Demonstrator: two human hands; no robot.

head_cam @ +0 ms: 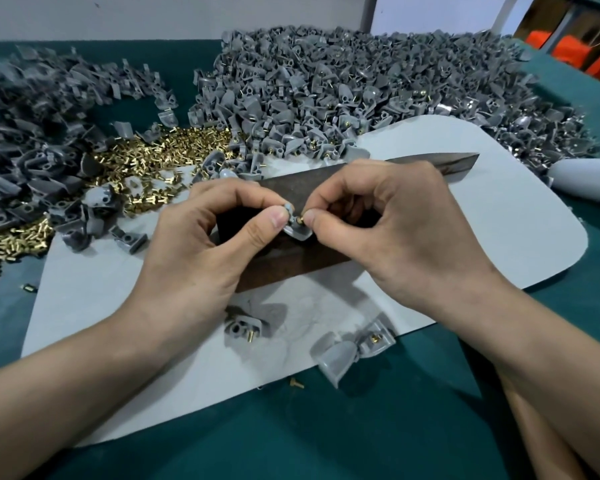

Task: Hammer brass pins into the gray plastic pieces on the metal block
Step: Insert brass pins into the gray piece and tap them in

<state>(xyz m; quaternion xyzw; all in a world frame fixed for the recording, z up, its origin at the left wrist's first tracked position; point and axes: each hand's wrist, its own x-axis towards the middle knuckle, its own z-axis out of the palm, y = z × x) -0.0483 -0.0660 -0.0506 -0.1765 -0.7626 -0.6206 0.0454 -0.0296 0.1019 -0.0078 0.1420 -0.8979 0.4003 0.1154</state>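
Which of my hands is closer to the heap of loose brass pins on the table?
Left. The left hand, holding a gray plastic piece, sits just right of the heap of loose brass pins; the right hand, pinching one brass pin, is farther right.

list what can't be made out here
All head view.
Small gray plastic piece: mostly hidden between the left hand and right hand.
Short brass pin: too small to tell its depth.
Dark metal block: middle covered by both hands.
Pale gray rounded object: cut off by the right edge.
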